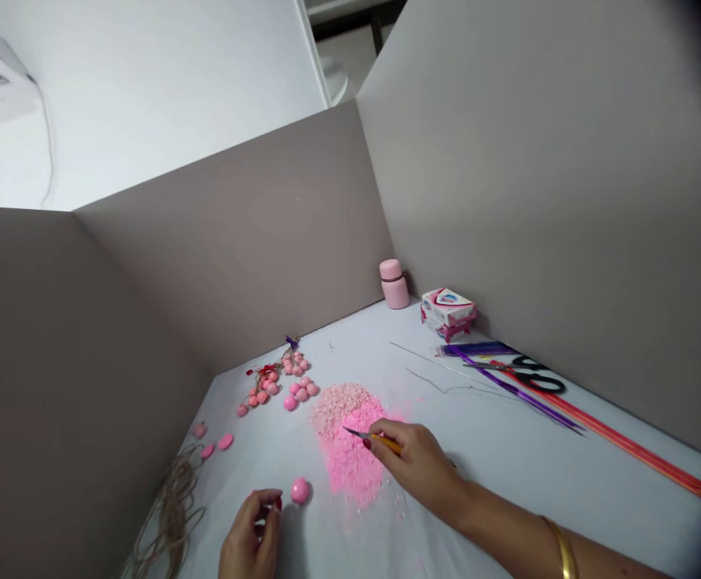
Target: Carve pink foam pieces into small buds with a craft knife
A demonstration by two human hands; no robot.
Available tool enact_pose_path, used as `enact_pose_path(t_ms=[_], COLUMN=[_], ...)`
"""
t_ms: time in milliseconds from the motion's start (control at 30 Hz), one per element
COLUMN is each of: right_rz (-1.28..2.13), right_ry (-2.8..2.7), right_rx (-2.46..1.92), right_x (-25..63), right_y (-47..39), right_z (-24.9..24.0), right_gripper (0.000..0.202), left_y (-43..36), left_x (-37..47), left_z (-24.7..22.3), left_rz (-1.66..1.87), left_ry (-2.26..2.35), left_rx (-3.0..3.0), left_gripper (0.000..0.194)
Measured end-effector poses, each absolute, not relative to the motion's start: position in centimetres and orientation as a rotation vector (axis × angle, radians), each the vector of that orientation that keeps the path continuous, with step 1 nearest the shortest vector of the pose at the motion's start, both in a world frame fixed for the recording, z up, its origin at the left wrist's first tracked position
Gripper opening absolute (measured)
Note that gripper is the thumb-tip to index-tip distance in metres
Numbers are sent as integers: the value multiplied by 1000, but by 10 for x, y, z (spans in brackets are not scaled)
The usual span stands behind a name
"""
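Meanwhile the right hand grips a knife over pink shavings, the left hand curled loosely, empty, beside a pink ball

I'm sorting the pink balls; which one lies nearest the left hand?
The lone pink ball just right of the left hand, apart from the clustered balls farther back.

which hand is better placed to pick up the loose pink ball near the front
Left. The left hand is empty, its fingertips right beside the pink ball; the right hand holds a craft knife.
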State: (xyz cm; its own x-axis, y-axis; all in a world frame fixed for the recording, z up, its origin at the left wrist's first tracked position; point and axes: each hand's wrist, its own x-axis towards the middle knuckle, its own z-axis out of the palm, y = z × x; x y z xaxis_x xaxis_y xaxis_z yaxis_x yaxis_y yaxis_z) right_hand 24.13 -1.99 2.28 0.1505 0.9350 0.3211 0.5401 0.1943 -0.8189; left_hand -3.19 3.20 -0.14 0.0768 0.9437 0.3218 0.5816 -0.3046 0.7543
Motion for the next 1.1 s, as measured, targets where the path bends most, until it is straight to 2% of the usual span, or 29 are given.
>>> enact_pose_path(t_ms=[200,300,467,633,833,1100], right_rz=[487,480,474,466,483,452], right_ry=[-1505,-1510,-1527,-1581,-1753,-1865], right_rx=[-1476,-1488,-1500,-1478,-1363,-1308], right_x=[243,243,244,240,226,222], right_y=[-19,-18,-13,-15,-27,-34], right_z=[22,18,11,8,9,11], right_gripper=[29,28,26,21,19,14], left_y=[22,21,28,26,7,-2], left_x=[-24,-10,9,16,29,45], left_z=[9,17,9,-16,-14,-1], left_rz=[970,895,953,1166,1305,1384], left_ry=[1584,1586,1489,1286,1143,1108], left_rx=[1921,1939,1870,1411,1110,1032], left_gripper=[31,44,34,69,53,44])
